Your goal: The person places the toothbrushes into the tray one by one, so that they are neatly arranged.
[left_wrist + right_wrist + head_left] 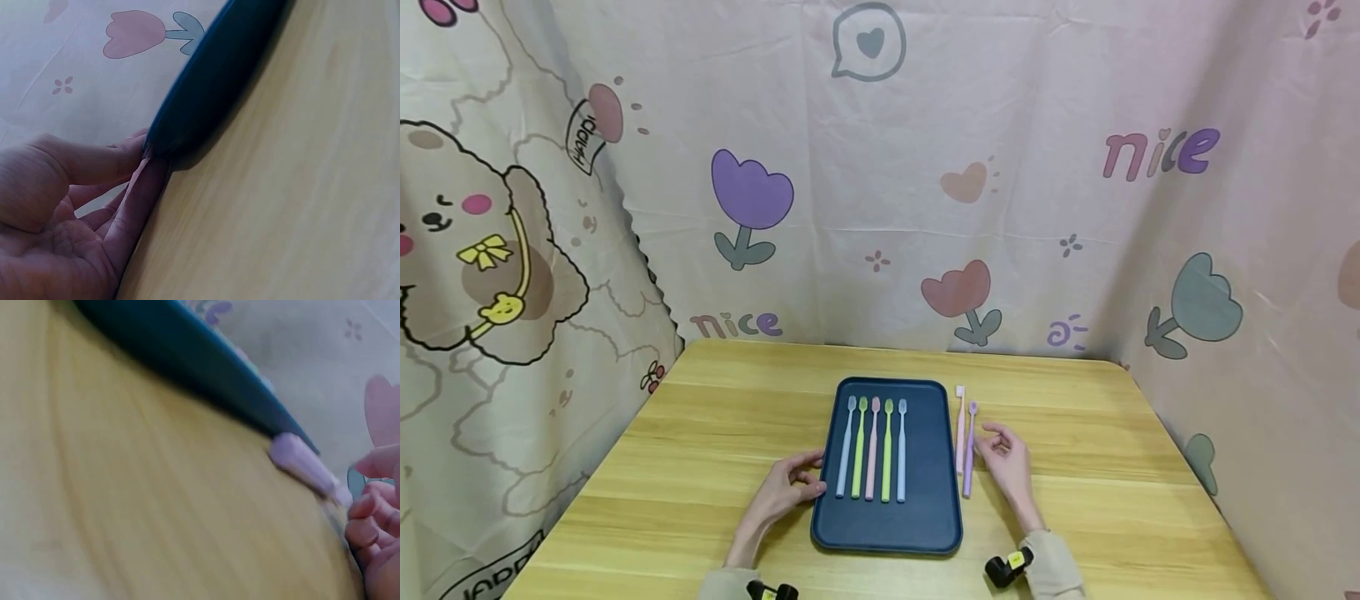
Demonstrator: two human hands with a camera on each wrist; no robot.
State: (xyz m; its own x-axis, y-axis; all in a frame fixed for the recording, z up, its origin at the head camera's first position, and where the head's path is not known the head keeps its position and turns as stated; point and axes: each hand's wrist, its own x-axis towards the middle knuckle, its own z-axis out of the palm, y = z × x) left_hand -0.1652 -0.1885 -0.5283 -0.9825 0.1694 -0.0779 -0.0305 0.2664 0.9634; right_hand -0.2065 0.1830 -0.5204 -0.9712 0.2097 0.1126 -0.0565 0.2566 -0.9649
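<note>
A dark blue tray [921,521] lies on the table, with several toothbrushes side by side on it: a light blue one [846,450] at the left, then green [860,450], pink [872,450], green [887,450] and another light blue [902,450]. My left hand [790,483] pinches the tray's left rim, thumb above and fingers lower at the edge in the left wrist view. Right of the tray lie a pink toothbrush [960,433] and a purple toothbrush [969,454]. My right hand [1009,467] is just right of the purple one, fingers loosely bent and holding nothing.
The wooden table [722,400] extends on both sides of the tray. A printed curtain [865,167] hangs behind it and along the sides. Each wrist wears a small black camera, such as the right one [1003,571].
</note>
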